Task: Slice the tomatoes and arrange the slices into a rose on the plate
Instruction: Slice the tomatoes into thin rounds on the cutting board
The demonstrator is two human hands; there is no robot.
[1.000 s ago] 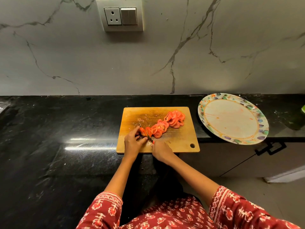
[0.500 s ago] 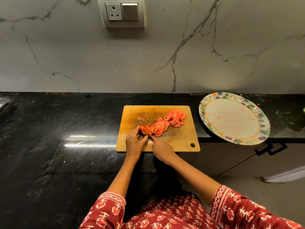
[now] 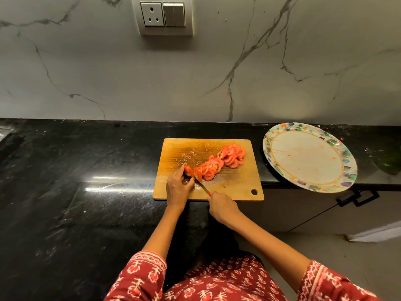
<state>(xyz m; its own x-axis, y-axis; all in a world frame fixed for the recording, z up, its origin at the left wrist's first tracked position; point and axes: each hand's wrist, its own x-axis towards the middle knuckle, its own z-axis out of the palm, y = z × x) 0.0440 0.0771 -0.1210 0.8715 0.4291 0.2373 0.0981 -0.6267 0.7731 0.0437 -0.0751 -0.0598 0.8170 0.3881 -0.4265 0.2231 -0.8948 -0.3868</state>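
One cutting board point(image 3: 230, 185); one plate point(image 3: 280, 168); one knife point(image 3: 201, 185); two hands point(image 3: 178, 187)

I am in a home kitchen. I stand at a shiny black stone counter point(image 3: 76, 192). Behind it is a grey marble wall point(image 3: 217, 72) with a plug socket point(image 3: 166, 15) on it. A wooden cutting board point(image 3: 173, 148) lies on the counter, and a plate point(image 3: 308, 157) sits beside it. Under the counter is a cupboard door with a black handle point(image 3: 358, 197).

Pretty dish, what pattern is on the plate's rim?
Multicoloured leaf shapes on the plate rim, head view.
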